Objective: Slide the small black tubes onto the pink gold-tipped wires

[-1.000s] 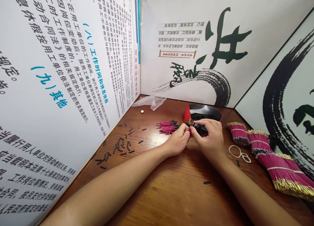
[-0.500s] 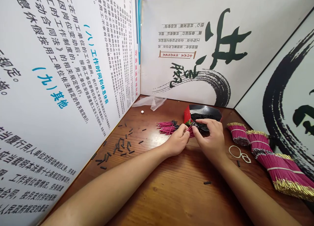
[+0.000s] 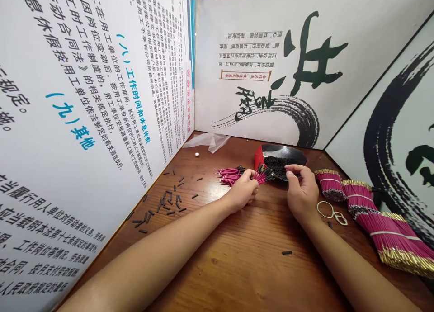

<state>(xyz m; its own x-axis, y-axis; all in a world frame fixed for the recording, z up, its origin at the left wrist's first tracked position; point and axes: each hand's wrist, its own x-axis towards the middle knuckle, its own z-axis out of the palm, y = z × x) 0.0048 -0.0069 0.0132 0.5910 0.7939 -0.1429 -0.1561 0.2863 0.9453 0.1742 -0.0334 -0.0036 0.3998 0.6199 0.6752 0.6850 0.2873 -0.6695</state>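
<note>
A fanned bunch of magenta wires (image 3: 261, 175) with black ends is gripped in my left hand (image 3: 243, 190), its fingers wrapped round it. The black ends point right, toward a red and black box (image 3: 258, 157) filled with small black sleeves (image 3: 278, 164). At the box's right front corner, my right hand (image 3: 303, 190) is closed with thumb and forefinger pinched together. Whatever is between those fingertips is too small to make out. A pile of magenta wires (image 3: 228, 175) with black ends lies on the table just beyond my left hand.
Loose black sleeves (image 3: 166, 201) are scattered on the wooden table (image 3: 237, 267) at left; one sleeve (image 3: 286, 252) lies nearer. Banded wire bundles (image 3: 389, 235) and pale rubber bands (image 3: 324, 209) lie at right. A clear plastic bag (image 3: 217, 142) rests at the back. Printed panels (image 3: 257, 63) enclose the table.
My right hand has moved right, away from the bunch of wires, and its fingers have drawn together. The bunch now shows spread out in my left hand, which has shifted slightly.
</note>
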